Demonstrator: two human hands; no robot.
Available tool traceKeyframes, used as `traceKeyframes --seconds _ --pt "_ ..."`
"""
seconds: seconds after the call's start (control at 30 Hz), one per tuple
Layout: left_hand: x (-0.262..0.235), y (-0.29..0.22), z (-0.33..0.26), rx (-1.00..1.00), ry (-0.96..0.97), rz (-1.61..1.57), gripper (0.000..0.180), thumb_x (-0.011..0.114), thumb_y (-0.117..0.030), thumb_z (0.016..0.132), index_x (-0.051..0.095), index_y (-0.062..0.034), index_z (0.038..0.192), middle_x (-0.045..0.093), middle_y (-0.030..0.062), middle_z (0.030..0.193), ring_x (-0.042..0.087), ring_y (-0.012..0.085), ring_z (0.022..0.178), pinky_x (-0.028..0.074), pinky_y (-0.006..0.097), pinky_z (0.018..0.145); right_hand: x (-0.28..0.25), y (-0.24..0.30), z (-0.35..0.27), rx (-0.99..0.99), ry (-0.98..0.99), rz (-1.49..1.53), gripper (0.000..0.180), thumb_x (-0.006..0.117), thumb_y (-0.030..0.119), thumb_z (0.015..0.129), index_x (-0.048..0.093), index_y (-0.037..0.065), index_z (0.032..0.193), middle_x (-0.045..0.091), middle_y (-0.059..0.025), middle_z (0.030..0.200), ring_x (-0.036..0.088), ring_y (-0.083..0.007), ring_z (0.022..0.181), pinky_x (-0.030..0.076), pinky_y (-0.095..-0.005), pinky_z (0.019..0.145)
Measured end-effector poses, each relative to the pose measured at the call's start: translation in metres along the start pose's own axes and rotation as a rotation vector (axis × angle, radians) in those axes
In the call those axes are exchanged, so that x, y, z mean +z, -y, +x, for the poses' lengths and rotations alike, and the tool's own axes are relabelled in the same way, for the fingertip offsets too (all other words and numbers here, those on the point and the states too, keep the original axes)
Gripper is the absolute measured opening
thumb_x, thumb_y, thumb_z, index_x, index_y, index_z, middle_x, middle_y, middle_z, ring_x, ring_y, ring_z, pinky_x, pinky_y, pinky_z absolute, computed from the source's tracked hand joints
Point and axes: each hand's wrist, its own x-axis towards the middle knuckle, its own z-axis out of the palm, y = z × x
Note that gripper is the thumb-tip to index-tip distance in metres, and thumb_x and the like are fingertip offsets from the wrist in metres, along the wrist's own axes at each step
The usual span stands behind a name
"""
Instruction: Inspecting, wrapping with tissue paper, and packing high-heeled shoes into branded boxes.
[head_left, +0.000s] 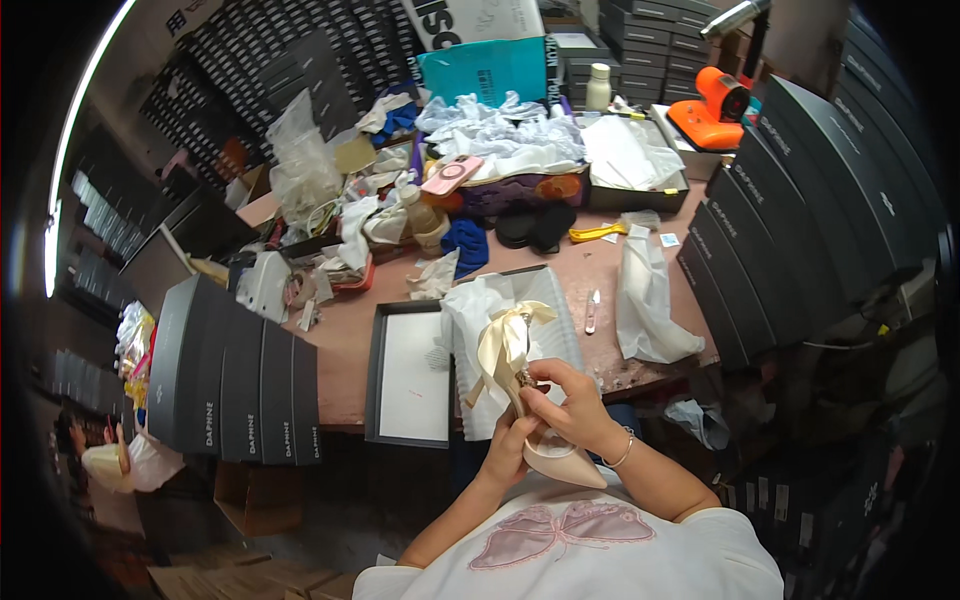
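Holding a cream high-heeled shoe (pixel 555 455) above the lap, the left hand (pixel 508 447) gripped its side while the right hand (pixel 570 402) pinched near its cream ribbon bow (pixel 505 340). Beyond lay an open tissue-lined shoebox (pixel 560 300), its lid (pixel 410 375), then cluttered table (pixel 600 265).

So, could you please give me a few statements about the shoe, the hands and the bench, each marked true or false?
1. Both hands hold a cream high-heeled shoe. True: the left hand and the right hand both grip it.
2. The shoe's ribbon is black. False: it is cream.
3. An open box lid lies left of the tissue-lined box. True.
4. The orange device sits at the near left bench corner. False: it is far right.
5. A pink phone lies among the far clutter. True.
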Motion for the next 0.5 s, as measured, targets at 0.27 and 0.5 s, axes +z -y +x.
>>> traceKeyframes --seconds 0.27,0.5 --pt "0.0 0.014 0.001 -0.192 0.068 -0.095 0.047 0.053 -0.03 0.087 0.05 -0.0025 0.125 0.061 0.0106 0.111 0.063 0.0228 0.099 0.052 0.037 0.085 -0.047 -0.013 -0.022 0.115 0.281 -0.107 0.036 0.066 0.029 0.086 0.056 -0.001 0.102 0.055 -0.0124 0.09 0.054 -0.0199 0.083 0.044 -0.0334 0.072" --pt "0.016 0.01 0.008 -0.198 0.06 0.168 0.039 0.061 -0.016 0.081 0.054 0.0014 0.115 0.06 0.0081 0.093 0.062 0.0195 0.083 0.053 0.033 0.074 -0.071 -0.025 -0.079 0.174 0.075 -0.135 0.037 0.061 0.033 0.09 0.059 -0.004 0.092 0.056 -0.0173 0.091 0.057 -0.0267 0.08 0.044 -0.0356 0.068"
